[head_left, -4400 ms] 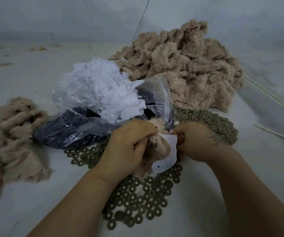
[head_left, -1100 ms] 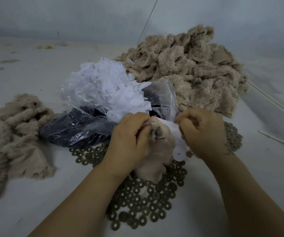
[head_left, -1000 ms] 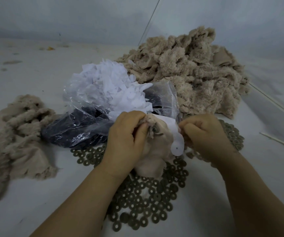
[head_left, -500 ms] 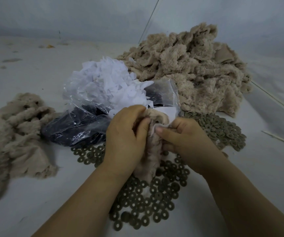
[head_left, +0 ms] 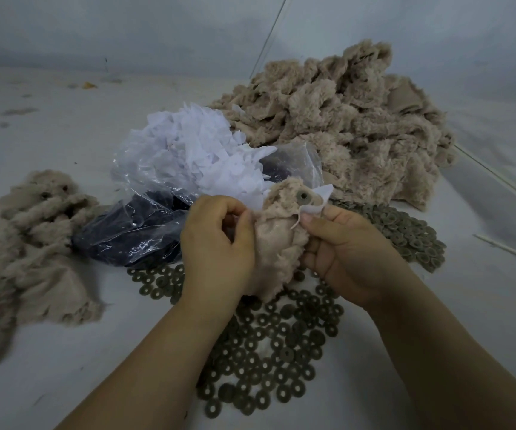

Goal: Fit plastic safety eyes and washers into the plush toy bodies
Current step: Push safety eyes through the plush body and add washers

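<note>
A small beige plush body (head_left: 277, 243), turned inside out, is held between both hands above the table. My left hand (head_left: 218, 243) grips its left side with curled fingers. My right hand (head_left: 346, 246) grips its right side, thumb pressing a white paper piece (head_left: 315, 206) against the cloth. A grey-green washer (head_left: 303, 196) sits fitted near the top of the body. Loose washers (head_left: 269, 346) lie spread on the table below my hands, and more washers (head_left: 405, 234) lie to the right.
A clear plastic bag (head_left: 145, 225) holds dark eyes and white paper pieces (head_left: 201, 150) behind my left hand. A big heap of beige plush bodies (head_left: 343, 125) lies at the back right. A smaller plush pile (head_left: 30, 243) lies at left. A thin stick (head_left: 511, 251) lies at far right.
My right hand has dropped from the top of the plush body to its right side. The body has been turned, so the fitted washer now shows near its top.
</note>
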Demonstrator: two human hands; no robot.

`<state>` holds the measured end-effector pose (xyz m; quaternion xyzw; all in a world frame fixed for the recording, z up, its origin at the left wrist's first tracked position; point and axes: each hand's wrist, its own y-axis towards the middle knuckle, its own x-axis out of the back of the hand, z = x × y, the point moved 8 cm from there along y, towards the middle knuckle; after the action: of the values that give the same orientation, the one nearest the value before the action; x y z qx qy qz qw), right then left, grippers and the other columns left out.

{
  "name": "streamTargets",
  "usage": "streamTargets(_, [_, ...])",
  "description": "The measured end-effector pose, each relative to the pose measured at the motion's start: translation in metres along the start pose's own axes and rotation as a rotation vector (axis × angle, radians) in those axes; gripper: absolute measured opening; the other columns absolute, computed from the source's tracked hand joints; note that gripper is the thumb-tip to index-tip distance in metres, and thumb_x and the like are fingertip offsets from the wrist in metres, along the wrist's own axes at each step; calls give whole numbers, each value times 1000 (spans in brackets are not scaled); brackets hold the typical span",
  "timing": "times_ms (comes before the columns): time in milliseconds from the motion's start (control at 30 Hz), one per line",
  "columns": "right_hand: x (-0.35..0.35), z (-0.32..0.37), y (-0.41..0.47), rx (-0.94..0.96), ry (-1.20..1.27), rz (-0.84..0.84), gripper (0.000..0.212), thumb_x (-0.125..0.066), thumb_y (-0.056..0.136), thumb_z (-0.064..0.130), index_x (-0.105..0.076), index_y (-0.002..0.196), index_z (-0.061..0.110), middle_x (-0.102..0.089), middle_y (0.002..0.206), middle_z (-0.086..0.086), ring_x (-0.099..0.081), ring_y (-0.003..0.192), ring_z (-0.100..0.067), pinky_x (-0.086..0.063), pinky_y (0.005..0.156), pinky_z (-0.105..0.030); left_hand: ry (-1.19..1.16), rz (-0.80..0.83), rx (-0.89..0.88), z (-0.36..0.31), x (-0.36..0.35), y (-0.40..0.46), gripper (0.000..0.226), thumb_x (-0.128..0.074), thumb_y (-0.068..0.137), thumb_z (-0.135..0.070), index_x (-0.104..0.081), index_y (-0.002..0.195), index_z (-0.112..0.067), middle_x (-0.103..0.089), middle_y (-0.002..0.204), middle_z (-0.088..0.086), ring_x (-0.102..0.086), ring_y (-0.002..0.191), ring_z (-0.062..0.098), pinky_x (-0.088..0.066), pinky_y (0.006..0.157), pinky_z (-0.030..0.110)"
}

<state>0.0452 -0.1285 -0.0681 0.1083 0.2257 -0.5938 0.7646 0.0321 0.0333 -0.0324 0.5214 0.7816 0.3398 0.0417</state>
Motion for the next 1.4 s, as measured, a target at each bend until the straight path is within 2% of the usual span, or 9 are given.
streamTargets(167, [1, 1, -1, 31, -109, -39, 31, -59, 89, 7, -64, 115, -8, -67, 114, -31, -68, 97, -35, -58, 87, -41, -9, 59, -229, -29, -7, -12, 15, -72, 86, -28, -70, 87, -13, -59, 78, -9, -53, 71, 3, -41, 66, 12])
streamTargets(267, [-1, 1, -3, 38, -180, -42, 21, -58, 92, 6, -69, 106, -4, -64, 115, -37, -63, 97, -39, -58, 82, -43, 58, 94, -292, -32, -13, -14, 26, -79, 82, -20, -72, 104, -10, -49, 81, -13, -46, 71, -2, -38, 73, 8])
streamTargets(400, [-2, 0, -3, 39, -203, -30, 21, -49, 96, -5, -69, 103, -5, -70, 103, -29, -68, 87, -31, -60, 76, -36, 56, 68, -277, -29, -10, -12, 26, -76, 82, -18, -73, 107, -9, -50, 72, -10, -46, 67, 4, -44, 67, 16])
streamTargets(533, [-3, 1, -3, 60, -262, -28, 20, -52, 94, -7, -69, 104, -8, -65, 97, -32, -60, 83, -32, -56, 75, -35, 60, 72, -349, -40, -11, -16, 37, -76, 82, -13, -68, 119, -11, -49, 84, -15, -45, 75, -2, -44, 73, 13])
streamTargets(767, [-5, -2, -3, 70, -286, -19, 22, -52, 94, -5, -66, 110, -11, -65, 108, -38, -60, 90, -37, -55, 78, -38, 122, 62, -421, -45, -12, -21, 30, -72, 83, -5, -68, 113, -5, -60, 98, 5, -57, 88, 15, -48, 82, 19])
streamTargets(1033, [-9, -6, 0, 38, -193, 66, 22, -45, 95, -8, -67, 96, -5, -66, 74, -14, -62, 61, -17, -52, 55, -23, 133, 133, -435, -46, -18, -20, 5, -71, 83, 3, -68, 86, 1, -55, 88, 11, -55, 79, 24, -50, 67, 40])
streamTargets(1200, [-9, -6, 1, -2, -128, 2, 25, -40, 98, -5, -64, 104, -10, -69, 85, -19, -67, 69, -22, -58, 61, -30, 185, 13, -560, -56, -8, -22, 8, -68, 88, 4, -69, 81, 6, -57, 83, 16, -54, 72, 25, -48, 59, 38])
streamTargets(1333, [-11, -8, 0, -59, 148, -3, 36, -34, 103, 5, -55, 128, -9, -65, 119, -29, -66, 106, -37, -57, 87, -40, 334, -43, -740, -60, -7, -28, 12, -66, 90, 4, -72, 80, 6, -65, 84, 19, -60, 67, 30, -50, 52, 40])
streamTargets(1400, [-16, -11, 0, -94, 192, 35, 40, -31, 104, 13, -54, 132, -4, -70, 112, -22, -69, 98, -30, -58, 78, -36, 314, -14, -801, -63, -10, -32, 9, -69, 88, 4, -72, 80, 5, -68, 84, 18, -61, 66, 31, -50, 53, 41])
